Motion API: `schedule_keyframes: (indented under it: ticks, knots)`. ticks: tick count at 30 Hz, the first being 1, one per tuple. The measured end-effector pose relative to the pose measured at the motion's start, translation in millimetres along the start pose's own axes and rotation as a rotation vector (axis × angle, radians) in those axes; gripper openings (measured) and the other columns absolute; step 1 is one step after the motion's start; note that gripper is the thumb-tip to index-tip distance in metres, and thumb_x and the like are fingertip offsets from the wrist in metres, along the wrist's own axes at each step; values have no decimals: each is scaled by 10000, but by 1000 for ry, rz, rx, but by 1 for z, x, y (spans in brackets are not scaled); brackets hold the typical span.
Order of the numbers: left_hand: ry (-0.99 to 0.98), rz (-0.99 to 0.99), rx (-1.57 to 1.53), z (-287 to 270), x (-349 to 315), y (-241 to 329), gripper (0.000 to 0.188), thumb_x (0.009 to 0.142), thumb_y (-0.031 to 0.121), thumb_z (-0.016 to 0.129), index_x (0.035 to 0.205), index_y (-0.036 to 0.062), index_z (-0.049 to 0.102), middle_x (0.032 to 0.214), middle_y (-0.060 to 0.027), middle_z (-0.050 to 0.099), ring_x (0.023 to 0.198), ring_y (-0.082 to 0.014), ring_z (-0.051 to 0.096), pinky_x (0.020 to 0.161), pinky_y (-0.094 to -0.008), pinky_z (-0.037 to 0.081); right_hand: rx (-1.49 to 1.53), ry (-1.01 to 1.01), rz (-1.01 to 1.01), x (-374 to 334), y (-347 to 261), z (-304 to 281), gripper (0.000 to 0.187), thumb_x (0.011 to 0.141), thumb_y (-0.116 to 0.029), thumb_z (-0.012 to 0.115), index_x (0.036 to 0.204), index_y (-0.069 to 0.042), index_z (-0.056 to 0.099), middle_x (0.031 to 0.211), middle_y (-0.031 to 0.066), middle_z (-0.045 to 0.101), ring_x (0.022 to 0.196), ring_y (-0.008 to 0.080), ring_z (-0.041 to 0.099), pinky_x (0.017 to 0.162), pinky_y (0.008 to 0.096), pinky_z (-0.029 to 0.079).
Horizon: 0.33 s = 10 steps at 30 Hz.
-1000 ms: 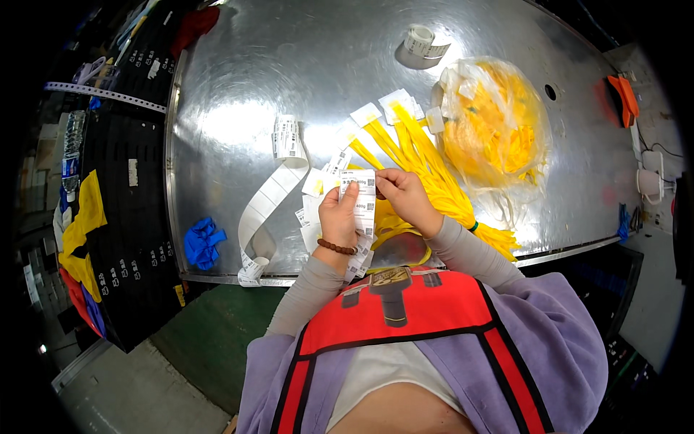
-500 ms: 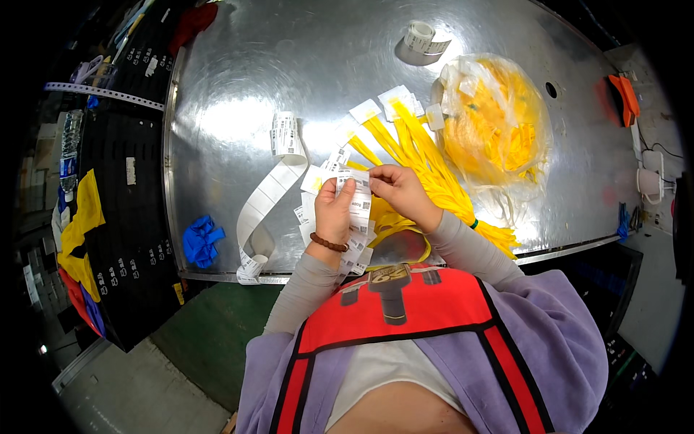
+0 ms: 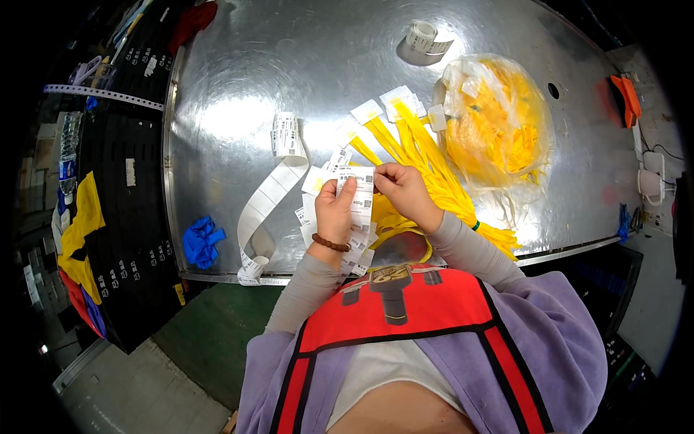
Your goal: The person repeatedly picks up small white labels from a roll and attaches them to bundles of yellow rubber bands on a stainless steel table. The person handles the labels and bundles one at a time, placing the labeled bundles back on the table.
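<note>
My left hand (image 3: 335, 217), a brown bead bracelet on its wrist, is closed on a strip of white printed labels (image 3: 361, 205), thumb on top. The strip's lower end trails toward my apron. My right hand (image 3: 406, 195) is closed in a pinch at the strip's upper right edge; its fingertips partly hide the contact. Beneath and around my hands lie more white labels and long yellow straps (image 3: 430, 163). The straps fan out with white tags (image 3: 366, 111) at their far ends, and a green tie gathers them at lower right.
A curling label strip (image 3: 267, 190) lies left of my hands. At the back is a label roll (image 3: 421, 37). A clear plastic bag of yellow straps (image 3: 499, 119) sits right on the metal table (image 3: 238, 65). Crumpled blue material (image 3: 203, 242) lies near the left edge.
The upper end of the label strip has tilted and now shows flatter, facing up. My right hand has shifted slightly to the right; my left hand has barely moved.
</note>
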<state>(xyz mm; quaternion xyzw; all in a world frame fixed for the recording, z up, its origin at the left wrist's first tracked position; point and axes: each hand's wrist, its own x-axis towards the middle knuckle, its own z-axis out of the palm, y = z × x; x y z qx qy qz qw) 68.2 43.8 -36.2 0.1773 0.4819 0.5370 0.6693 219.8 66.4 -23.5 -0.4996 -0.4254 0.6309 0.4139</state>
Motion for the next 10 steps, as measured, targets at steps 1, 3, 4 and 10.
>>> schedule_keyframes:
  ticks: [1, 3, 4, 10]
  knots:
    - [15, 1, 4, 2, 0, 0, 181, 881, 157, 655, 957, 4, 597, 882, -53, 661, 717, -77, 591, 649, -209, 485, -19, 0, -7, 1, 2, -1, 174, 876, -67, 583, 958, 81, 618, 814, 88, 669, 725, 128, 633, 671, 257, 511]
    - [45, 4, 10, 6, -1, 2, 175, 878, 155, 659, 944, 5, 597, 870, -52, 660, 704, -75, 588, 633, -207, 481, -45, -5, -16, 1, 3, -2, 177, 876, -67, 582, 964, 82, 617, 817, 91, 671, 724, 129, 634, 672, 259, 512]
    - [43, 3, 11, 5, 0, 2, 174, 877, 154, 660, 942, 5, 597, 869, -52, 660, 703, -74, 588, 633, -208, 482, -52, -11, -18, 1, 3, -2, 177, 877, -67, 581, 966, 82, 616, 817, 93, 671, 723, 128, 634, 671, 259, 512]
    - [22, 12, 5, -1, 5, -2, 185, 876, 160, 662, 952, 3, 600, 872, -58, 663, 711, -79, 595, 647, -210, 492, -51, -48, -25, 3, 2, -3, 174, 879, -68, 580, 973, 74, 619, 822, 101, 672, 742, 138, 645, 680, 259, 514]
